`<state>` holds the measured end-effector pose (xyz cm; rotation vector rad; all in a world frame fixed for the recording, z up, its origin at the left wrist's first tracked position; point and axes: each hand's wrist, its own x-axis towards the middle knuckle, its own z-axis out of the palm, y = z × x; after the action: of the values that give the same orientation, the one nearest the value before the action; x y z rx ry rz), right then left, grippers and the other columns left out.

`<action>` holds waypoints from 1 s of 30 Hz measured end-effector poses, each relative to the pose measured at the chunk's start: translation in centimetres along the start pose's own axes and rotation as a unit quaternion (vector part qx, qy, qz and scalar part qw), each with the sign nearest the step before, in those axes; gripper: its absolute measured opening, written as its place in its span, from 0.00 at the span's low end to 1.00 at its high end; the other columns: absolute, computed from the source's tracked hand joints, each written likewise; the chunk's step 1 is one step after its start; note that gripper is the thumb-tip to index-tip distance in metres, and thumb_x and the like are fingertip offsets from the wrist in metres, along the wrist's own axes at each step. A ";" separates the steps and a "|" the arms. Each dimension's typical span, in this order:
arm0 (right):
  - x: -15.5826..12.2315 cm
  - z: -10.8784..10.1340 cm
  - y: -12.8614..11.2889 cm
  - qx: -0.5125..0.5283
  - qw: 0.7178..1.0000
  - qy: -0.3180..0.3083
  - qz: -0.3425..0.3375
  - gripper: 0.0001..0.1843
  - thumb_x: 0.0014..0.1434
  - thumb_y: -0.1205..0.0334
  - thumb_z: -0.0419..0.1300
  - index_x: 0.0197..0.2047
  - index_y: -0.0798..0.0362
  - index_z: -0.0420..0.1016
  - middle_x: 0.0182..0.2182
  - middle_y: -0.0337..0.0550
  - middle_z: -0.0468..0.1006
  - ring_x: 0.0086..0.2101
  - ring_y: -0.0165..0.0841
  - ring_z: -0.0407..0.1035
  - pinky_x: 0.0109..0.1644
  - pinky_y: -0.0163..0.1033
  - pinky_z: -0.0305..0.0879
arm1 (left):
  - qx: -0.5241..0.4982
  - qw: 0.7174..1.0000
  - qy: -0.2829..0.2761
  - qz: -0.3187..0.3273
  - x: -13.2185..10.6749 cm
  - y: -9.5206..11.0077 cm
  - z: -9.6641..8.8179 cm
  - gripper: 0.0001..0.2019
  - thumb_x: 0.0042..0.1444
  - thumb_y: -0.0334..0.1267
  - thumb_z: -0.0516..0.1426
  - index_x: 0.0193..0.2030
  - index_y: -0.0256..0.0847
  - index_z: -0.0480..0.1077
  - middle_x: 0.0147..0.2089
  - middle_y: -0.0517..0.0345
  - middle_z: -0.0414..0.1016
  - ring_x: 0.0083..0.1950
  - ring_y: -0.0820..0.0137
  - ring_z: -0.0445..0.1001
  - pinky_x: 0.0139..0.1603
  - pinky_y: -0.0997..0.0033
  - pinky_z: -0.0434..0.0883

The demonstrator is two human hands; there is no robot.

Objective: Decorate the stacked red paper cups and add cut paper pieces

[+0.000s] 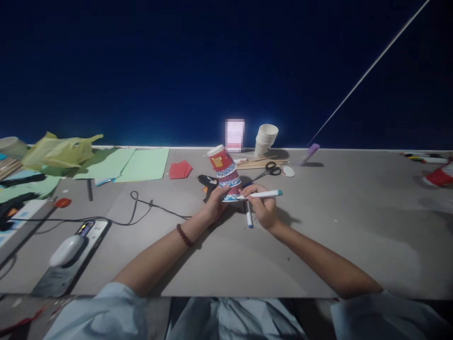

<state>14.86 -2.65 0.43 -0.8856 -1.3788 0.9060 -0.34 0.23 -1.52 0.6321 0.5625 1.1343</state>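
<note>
My left hand (215,206) is wrapped round the lower part of a tilted stack of paper cups (229,178), decorated in red, blue and white with a white top. In my right hand (264,205) is a white marker (265,194) with a teal end, held like a pen. Its tip meets the bottom cup near the rim. A second marker (249,215), white with a blue end, lies on the table just below the hands. Behind my left hand rests a black glue gun (208,185), partly hidden.
Black scissors (271,169), wooden sticks (253,164) and a stack of white cups (266,139) stand or lie behind the hands. Leftward are red paper (180,170), green sheets (141,164), a yellow bag (60,151), a cable (132,215) and a phone (67,264). A purple-capped tube (311,153) stands right.
</note>
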 end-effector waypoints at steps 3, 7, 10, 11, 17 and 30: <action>0.0 0.0 -0.2 -0.009 1.000 0.001 0.008 0.07 0.57 0.64 0.56 0.30 0.49 0.74 0.28 0.39 0.77 0.35 0.36 0.74 0.44 0.44 0.71 | 0.003 1.000 0.002 0.001 0.0 0.0 -0.1 0.13 0.52 0.40 0.63 0.41 0.35 0.77 0.40 0.52 0.81 0.43 0.64 0.79 0.53 0.65 0.70; 0.0 0.1 -0.2 -0.015 1.000 0.003 0.014 0.06 0.56 0.63 0.57 0.29 0.49 0.74 0.28 0.40 0.77 0.34 0.37 0.74 0.43 0.44 0.71 | 0.008 1.000 0.001 -0.002 0.0 0.0 -0.1 0.13 0.52 0.41 0.63 0.42 0.36 0.77 0.41 0.52 0.81 0.43 0.63 0.79 0.53 0.64 0.70; 0.0 0.1 -0.2 -0.009 1.000 0.008 0.011 0.06 0.55 0.64 0.56 0.28 0.49 0.74 0.27 0.40 0.77 0.35 0.37 0.74 0.44 0.44 0.71 | 0.008 1.000 0.004 -0.002 0.0 0.0 -0.1 0.13 0.52 0.41 0.63 0.41 0.35 0.77 0.40 0.52 0.81 0.43 0.63 0.79 0.52 0.64 0.70; 0.0 0.1 -0.2 -0.006 1.000 0.010 0.009 0.07 0.55 0.64 0.56 0.28 0.49 0.74 0.27 0.40 0.77 0.35 0.37 0.74 0.44 0.44 0.71 | 0.007 1.000 0.004 0.000 0.0 0.0 0.0 0.13 0.52 0.41 0.63 0.41 0.35 0.77 0.41 0.52 0.81 0.43 0.63 0.79 0.53 0.64 0.70; 0.0 0.0 -0.3 -0.014 1.000 0.007 0.006 0.07 0.57 0.65 0.56 0.30 0.49 0.74 0.28 0.39 0.76 0.30 0.35 0.70 0.42 0.44 0.70 | 0.008 1.000 -0.001 0.000 -0.1 0.1 0.0 0.12 0.52 0.41 0.63 0.41 0.35 0.77 0.40 0.52 0.81 0.43 0.64 0.78 0.53 0.65 0.70; -0.1 -0.1 -0.1 -0.018 1.000 -0.007 -0.008 0.08 0.57 0.67 0.56 0.30 0.50 0.75 0.30 0.40 0.77 0.31 0.35 0.71 0.42 0.43 0.68 | 0.006 1.000 0.001 0.002 0.0 0.0 0.0 0.13 0.52 0.41 0.63 0.41 0.34 0.77 0.40 0.51 0.81 0.42 0.64 0.78 0.52 0.65 0.70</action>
<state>14.98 -2.76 0.48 -0.8967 -1.4169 0.8799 -0.34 0.18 -1.54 0.6435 0.5702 1.1354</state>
